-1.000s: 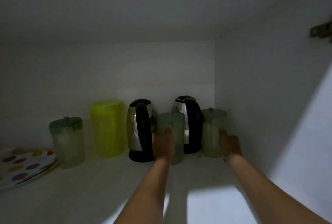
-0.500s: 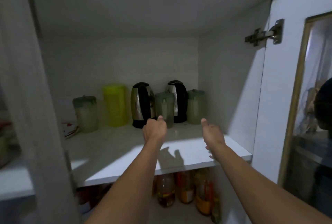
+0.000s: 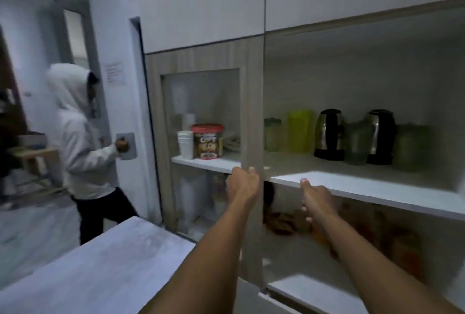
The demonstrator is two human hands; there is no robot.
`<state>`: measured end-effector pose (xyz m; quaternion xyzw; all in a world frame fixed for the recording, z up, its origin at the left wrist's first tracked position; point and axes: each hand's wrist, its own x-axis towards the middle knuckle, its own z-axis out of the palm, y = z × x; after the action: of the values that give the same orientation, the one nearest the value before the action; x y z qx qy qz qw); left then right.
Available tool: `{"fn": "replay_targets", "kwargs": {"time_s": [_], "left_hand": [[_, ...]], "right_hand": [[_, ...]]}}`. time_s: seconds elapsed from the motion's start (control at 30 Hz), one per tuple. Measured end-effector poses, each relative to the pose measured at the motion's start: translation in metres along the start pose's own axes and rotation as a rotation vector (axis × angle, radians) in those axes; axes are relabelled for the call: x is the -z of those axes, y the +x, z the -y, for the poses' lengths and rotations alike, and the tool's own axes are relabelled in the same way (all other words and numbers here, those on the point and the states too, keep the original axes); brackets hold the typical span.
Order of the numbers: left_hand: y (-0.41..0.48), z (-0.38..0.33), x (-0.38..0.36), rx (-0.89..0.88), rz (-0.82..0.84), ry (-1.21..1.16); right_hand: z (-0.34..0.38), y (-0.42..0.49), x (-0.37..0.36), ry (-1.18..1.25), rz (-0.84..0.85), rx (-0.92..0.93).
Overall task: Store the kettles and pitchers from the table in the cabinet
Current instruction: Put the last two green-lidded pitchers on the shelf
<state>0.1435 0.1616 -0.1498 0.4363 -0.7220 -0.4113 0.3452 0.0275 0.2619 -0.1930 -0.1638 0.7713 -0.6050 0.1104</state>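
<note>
On the open cabinet shelf [image 3: 352, 189] stand two steel-and-black kettles, one at the left [image 3: 329, 135] and one at the right [image 3: 380, 136]. A greenish pitcher [image 3: 357, 143] sits between them and another pitcher [image 3: 411, 146] at the far right. A bright yellow-green pitcher [image 3: 299, 130] and a lidded pale pitcher [image 3: 272, 135] stand further left. My left hand [image 3: 242, 185] hangs in front of the wooden door frame, fingers loose, holding nothing. My right hand [image 3: 317, 198] is just below the shelf's front edge, also holding nothing.
A shut glass door [image 3: 201, 137] at the left shows paper cups [image 3: 185, 143] and a red-lidded snack tub [image 3: 207, 141]. The white table [image 3: 88, 271] lies at the lower left. A person in a white hoodie [image 3: 78, 137] stands by the doorway. Bottles sit on the lower shelf.
Both hands have let go of the pitchers and pulled back out of the cabinet. The view has backed away and swung left, bringing the table and the other person into sight.
</note>
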Motion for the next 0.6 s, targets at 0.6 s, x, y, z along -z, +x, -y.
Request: {"fn": "replay_targets", "kwargs": {"time_s": [0.6], "left_hand": [[-0.096, 0.276, 0.48, 0.373, -0.504, 0.207]], "right_hand": [[0.043, -0.38, -0.378, -0.069, 0.73, 0.171]]}}
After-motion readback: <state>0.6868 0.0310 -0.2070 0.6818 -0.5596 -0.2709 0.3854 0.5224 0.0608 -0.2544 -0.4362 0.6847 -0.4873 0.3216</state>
